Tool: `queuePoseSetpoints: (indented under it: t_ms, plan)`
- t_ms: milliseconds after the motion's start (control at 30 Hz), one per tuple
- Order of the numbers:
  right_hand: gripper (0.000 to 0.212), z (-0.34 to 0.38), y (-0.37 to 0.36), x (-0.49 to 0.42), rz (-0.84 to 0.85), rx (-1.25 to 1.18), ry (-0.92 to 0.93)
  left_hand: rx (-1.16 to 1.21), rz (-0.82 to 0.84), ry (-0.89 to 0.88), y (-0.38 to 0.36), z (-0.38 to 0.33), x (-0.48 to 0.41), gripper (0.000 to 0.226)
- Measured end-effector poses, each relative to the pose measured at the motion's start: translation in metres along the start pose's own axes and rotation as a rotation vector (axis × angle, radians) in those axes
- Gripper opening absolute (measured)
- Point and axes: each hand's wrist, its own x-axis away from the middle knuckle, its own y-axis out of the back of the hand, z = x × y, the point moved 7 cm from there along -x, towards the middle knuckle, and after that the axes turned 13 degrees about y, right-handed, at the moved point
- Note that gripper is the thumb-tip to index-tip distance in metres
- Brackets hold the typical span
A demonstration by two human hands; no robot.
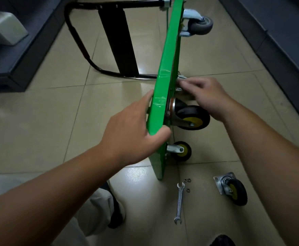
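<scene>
A green platform cart [168, 55] stands on its side edge on the tiled floor, with its wheels facing right. My left hand [134, 126] grips the near upper edge of the green deck, thumb on the wheel side. My right hand [207, 96] reaches to the underside just above a black caster with a yellow hub [191, 118]; its fingertips touch a metal part at the caster plate, blurred. A second yellow-hub caster [180, 150] sits lower on the deck. A grey caster [201, 23] is at the far end.
On the floor lie a loose caster with its mounting plate [232, 189], an open-ended wrench [179, 203] and a few small nuts [187, 180]. The cart's black folded handle [85, 50] lies to the left. Dark ledges run along both sides. My shoes show at the bottom.
</scene>
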Motion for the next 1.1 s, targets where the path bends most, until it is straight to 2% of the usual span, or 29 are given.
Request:
queuePoseSetpoints:
  t_ms: [67, 100, 133, 167, 200, 267, 333, 467, 600, 733, 800, 967, 1100]
  plan:
    - [0.015, -0.043, 0.042, 0.045, -0.673, -0.114, -0.036, -0.005, 0.005, -0.011, -0.006, 0.001, -0.001, 0.088]
    - [0.019, -0.077, 0.048, 0.086, -0.953, -0.102, -0.161, 0.0, 0.008, -0.006, -0.008, 0.002, -0.002, 0.089]
    - [0.023, -0.117, 0.041, 0.131, -1.085, -0.027, -0.336, 0.013, 0.015, -0.004, -0.011, 0.003, -0.003, 0.091]
    - [0.026, -0.158, 0.023, 0.173, -1.048, 0.067, -0.52, 0.028, 0.024, -0.007, -0.012, 0.003, -0.003, 0.091]
    - [0.031, -0.193, -0.002, 0.211, -0.871, 0.149, -0.681, 0.042, 0.036, -0.017, -0.014, 0.003, -0.004, 0.092]
    - [0.044, -0.249, -0.051, 0.273, -0.44, 0.301, -0.847, 0.078, 0.076, -0.04, -0.015, 0.003, -0.004, 0.094]
    - [0.054, -0.276, -0.075, 0.312, -0.184, 0.468, -0.892, 0.132, 0.126, -0.043, -0.017, 0.004, -0.005, 0.093]
    - [0.056, -0.289, -0.093, 0.332, 0.068, 0.597, -0.846, 0.215, 0.184, -0.039, -0.019, 0.003, -0.006, 0.089]
    - [0.048, -0.298, -0.095, 0.322, 0.133, 0.628, -0.822, 0.24, 0.177, -0.044, -0.019, 0.003, -0.007, 0.087]
    - [0.041, -0.298, -0.096, 0.312, 0.122, 0.606, -0.763, 0.268, 0.175, -0.047, -0.018, 0.003, -0.007, 0.087]
    - [0.041, -0.299, -0.096, 0.312, 0.104, 0.574, -0.782, 0.281, 0.18, -0.05, -0.019, 0.002, -0.007, 0.086]
    - [0.024, -0.297, -0.107, 0.306, 0.076, 0.577, -0.851, 0.275, 0.181, -0.063, -0.019, 0.001, -0.007, 0.086]
    - [0.031, -0.306, -0.111, 0.311, 0.097, 0.546, -0.908, 0.29, 0.19, -0.059, -0.02, 0.001, -0.007, 0.086]
